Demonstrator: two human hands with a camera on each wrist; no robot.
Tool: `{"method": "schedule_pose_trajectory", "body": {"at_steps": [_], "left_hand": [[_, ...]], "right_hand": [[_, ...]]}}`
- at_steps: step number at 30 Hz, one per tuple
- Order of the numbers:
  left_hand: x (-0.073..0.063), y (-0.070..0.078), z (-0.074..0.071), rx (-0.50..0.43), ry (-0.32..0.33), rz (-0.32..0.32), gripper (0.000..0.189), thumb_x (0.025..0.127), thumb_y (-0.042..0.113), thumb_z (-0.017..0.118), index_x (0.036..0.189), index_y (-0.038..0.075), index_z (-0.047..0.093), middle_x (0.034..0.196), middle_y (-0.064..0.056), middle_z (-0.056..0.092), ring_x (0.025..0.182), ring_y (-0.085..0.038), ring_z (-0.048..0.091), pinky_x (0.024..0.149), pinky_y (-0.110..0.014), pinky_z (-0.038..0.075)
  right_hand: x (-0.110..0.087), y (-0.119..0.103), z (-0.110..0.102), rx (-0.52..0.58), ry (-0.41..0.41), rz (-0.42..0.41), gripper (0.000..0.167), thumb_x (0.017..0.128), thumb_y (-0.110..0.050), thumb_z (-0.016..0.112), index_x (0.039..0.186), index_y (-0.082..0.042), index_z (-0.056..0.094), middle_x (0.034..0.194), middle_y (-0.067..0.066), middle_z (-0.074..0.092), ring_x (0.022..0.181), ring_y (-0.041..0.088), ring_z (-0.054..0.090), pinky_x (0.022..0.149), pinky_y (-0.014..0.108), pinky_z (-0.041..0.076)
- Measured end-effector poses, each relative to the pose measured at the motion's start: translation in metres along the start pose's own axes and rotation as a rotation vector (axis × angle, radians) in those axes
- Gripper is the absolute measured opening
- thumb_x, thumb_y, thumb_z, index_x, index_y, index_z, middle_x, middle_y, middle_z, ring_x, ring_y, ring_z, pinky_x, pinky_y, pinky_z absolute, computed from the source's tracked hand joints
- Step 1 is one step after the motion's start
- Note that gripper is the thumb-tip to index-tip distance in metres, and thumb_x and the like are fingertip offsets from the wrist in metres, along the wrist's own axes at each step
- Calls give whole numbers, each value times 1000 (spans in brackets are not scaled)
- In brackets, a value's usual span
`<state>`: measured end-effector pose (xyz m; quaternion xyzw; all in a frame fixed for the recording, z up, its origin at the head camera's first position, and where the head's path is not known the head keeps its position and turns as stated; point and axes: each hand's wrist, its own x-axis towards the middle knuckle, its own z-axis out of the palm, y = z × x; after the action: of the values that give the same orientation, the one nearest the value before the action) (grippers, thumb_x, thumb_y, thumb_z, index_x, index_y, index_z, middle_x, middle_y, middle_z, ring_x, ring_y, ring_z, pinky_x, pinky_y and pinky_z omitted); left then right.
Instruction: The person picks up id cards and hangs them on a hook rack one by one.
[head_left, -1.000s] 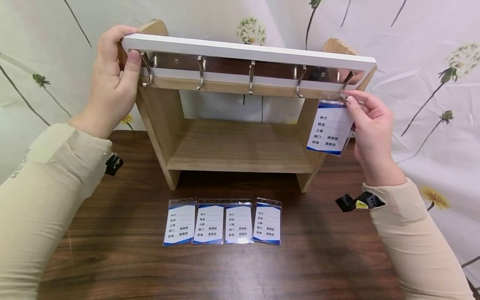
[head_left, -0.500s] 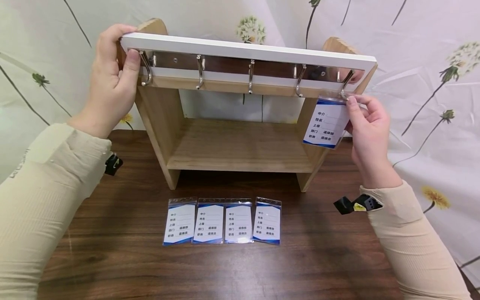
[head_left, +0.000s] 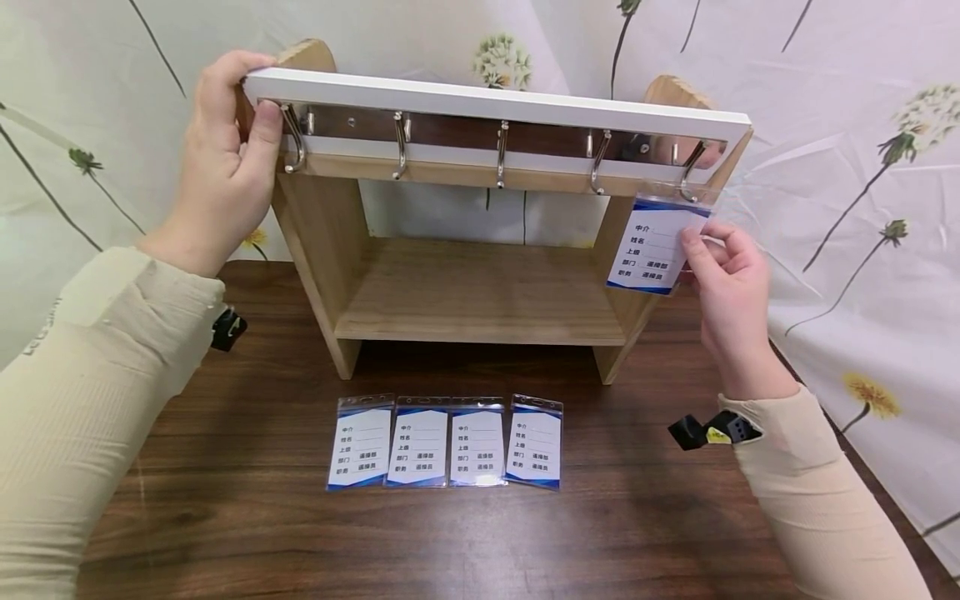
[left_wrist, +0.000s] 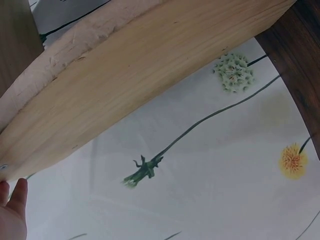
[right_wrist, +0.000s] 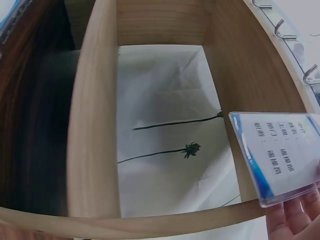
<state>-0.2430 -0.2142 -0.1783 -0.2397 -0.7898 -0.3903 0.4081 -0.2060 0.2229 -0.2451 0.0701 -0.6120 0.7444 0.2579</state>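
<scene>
Your left hand [head_left: 225,158] grips the white rail [head_left: 495,93] at its left end and your right hand [head_left: 731,287] pinches the badge [head_left: 647,250] by its right edge at the rightmost hook [head_left: 693,160]; expect it to be light, slick and bendable, best held along a side edge.

Probably indoor tabletop workspace: flower-print sheet [head_left: 817,92] behind dark wood-grain table [head_left: 600,533].

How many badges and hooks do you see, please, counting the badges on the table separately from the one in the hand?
Badges on the table: 4
Badge held by the right hand: 1
Metal hooks: 5
Total: 10
</scene>
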Motion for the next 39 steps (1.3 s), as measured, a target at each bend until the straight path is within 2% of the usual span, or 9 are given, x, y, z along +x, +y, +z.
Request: {"method": "schedule_pose_trajectory", "body": {"at_steps": [6, 8, 14, 18, 23, 26, 37, 39], "left_hand": [[-1, -1, 0, -10, -1, 15, 36, 105, 18, 41, 137, 1, 41, 118, 27, 40, 105, 2, 46, 93, -16, 34], [-1, -2, -1, -8, -9, 36, 36, 106, 18, 40, 137, 0, 40, 118, 28, 39, 105, 2, 47, 92, -16, 34], [0, -1, -1, 4, -11, 29, 35, 105, 17, 41, 137, 1, 41, 120, 27, 38, 110, 4, 43, 95, -18, 32], [0, -1, -2, 4, -17, 49, 35, 105, 17, 40, 137, 2, 41, 122, 28, 37, 114, 4, 41, 97, -19, 32], [-1, -2, -3, -1, -26, 97, 37, 106, 21, 38, 137, 1, 41, 122, 30, 37, 110, 3, 44, 94, -17, 33], [-1, -2, -3, -7, -19, 103, 37, 106, 21, 38, 137, 2, 41, 121, 31, 38, 109, 2, 45, 93, -17, 34], [0, -1, -2, -7, -20, 83, 36, 106, 19, 39, 137, 1, 41, 123, 29, 38, 114, 2, 43, 97, -19, 32], [0, -2, -2, -2, -25, 98, 36, 106, 19, 39, 137, 1, 40, 124, 30, 38, 115, 2, 42, 97, -19, 32]], "right_hand": [[-9, 9, -7, -87, -23, 54, 8, 94, -7, 65, 91, -14, 64, 83, -8, 75, 71, 4, 66, 62, 17, 50], [-12, 12, -9, -83, -40, 63, 8, 94, -7, 65, 91, -15, 65, 84, -8, 75, 70, 4, 66, 62, 18, 51], [-19, 22, -15, -26, -108, 66, 8, 95, -5, 63, 96, -12, 66, 90, -4, 75, 70, 8, 71, 62, 21, 56], [-23, 29, -18, -6, -117, 79, 7, 95, -5, 62, 95, -11, 65, 87, -2, 75, 68, 10, 72, 64, 23, 57], [-30, 37, -21, 16, -133, 127, 3, 97, -8, 61, 98, -9, 62, 84, 0, 75, 70, 11, 72, 63, 24, 57], [-34, 41, -23, 25, -141, 156, 2, 98, -8, 60, 99, -10, 61, 86, 0, 76, 71, 11, 72, 64, 24, 57], [-51, 61, -23, -14, -166, 232, 9, 98, -14, 60, 102, -6, 63, 87, -3, 76, 73, 10, 72, 65, 24, 57], [-54, 65, -22, -30, -179, 249, 9, 99, -14, 60, 102, -6, 62, 87, -4, 76, 73, 10, 72, 65, 24, 57]]}}
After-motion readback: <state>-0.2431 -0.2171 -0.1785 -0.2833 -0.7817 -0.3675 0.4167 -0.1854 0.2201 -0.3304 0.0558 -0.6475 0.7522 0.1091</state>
